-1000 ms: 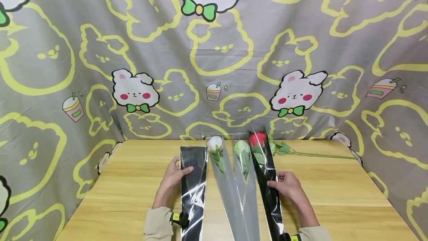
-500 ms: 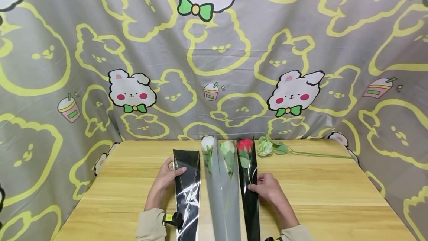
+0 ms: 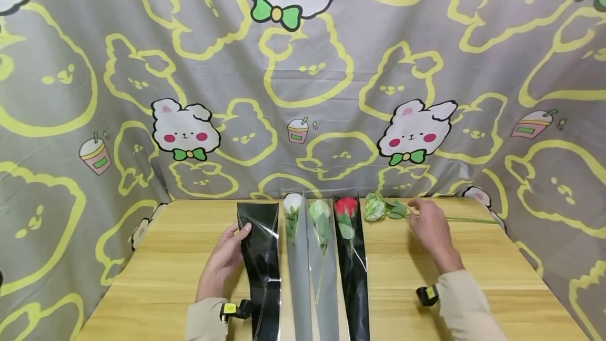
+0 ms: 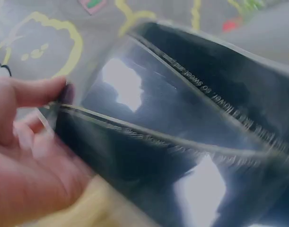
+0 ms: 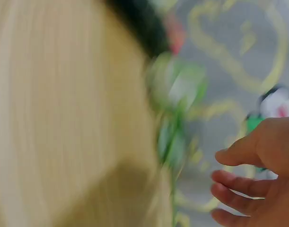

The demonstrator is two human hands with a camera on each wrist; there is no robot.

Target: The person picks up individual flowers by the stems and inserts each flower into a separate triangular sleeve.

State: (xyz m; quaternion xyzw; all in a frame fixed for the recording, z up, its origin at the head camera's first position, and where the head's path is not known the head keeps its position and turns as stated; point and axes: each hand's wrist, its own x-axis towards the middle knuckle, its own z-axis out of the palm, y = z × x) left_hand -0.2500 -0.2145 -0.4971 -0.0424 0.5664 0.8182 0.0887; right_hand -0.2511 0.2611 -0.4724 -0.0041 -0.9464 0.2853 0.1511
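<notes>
Wooden table (image 3: 397,278), loose rose (image 3: 396,210) crosswise, bloom (image 3: 375,207) leftward

Glossy black film sleeve (image 3: 264,264) gripped by the left hand (image 3: 224,259); loose, ruffled pale-green flower (image 3: 375,207) near the right hand (image 3: 431,228).
The pale-lettered sleeve stretches lengthwise left of the red flower in black wrap (image 3: 352,264); the green bloom lies just right of it, leafy stem pointing away.

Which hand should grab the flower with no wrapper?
Probably the right hand: it holds nothing and is near the unwrapped flower, while the left hand is busy holding a black wrapper.
</notes>
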